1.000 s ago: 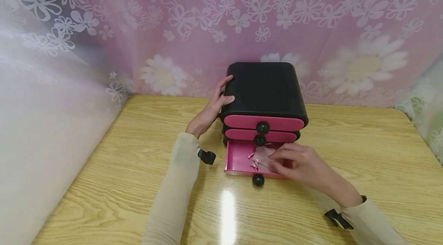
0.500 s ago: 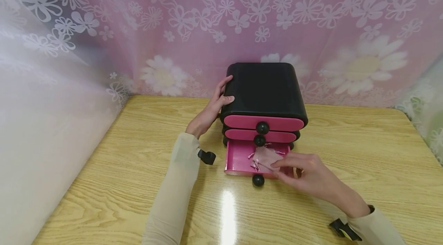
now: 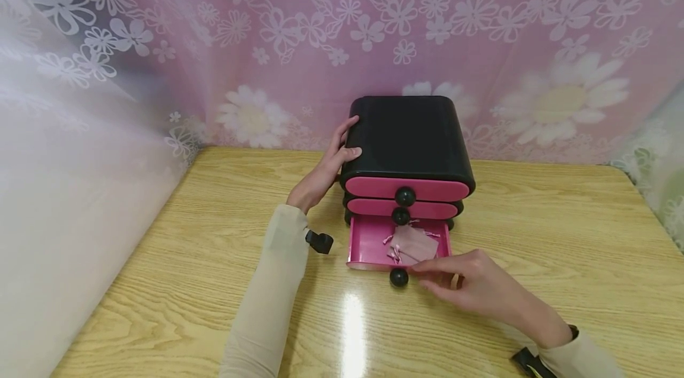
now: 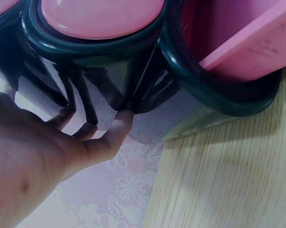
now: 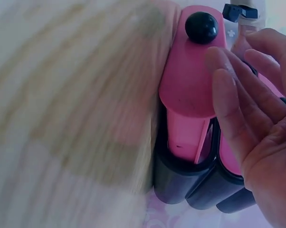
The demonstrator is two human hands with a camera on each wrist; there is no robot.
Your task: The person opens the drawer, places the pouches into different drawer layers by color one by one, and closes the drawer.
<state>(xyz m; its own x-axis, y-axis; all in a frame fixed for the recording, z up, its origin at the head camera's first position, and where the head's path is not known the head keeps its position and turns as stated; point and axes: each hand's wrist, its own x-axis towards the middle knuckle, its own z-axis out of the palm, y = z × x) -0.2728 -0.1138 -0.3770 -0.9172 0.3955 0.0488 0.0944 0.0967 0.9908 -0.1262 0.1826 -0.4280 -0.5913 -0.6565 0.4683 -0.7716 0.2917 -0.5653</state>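
Note:
A black drawer unit (image 3: 408,135) with pink drawer fronts stands on the table. My left hand (image 3: 323,173) rests against its left side, thumb on the top edge; in the left wrist view fingertips touch the glossy black side. The bottom drawer (image 3: 366,241) is pulled out. Inside it, toward the right, lie small dusty-pink drawstring pouches (image 3: 414,245) with pink cords. My right hand (image 3: 475,283) is at the drawer's front right corner, just right of its round black knob (image 3: 398,278). Its fingers are loosely bent and hold nothing; whether they touch the drawer front I cannot tell.
Two upper drawers, the top one (image 3: 369,188) and the middle one (image 3: 366,207), are closed. The wood-grain table (image 3: 224,247) extends on both sides. A pink flowered curtain (image 3: 299,40) hangs behind the unit, and pale sheeting (image 3: 64,188) is at the left.
My right hand has moved back from the pouches toward the drawer's front edge, leaving them in the drawer. My left hand has stayed in place on the unit.

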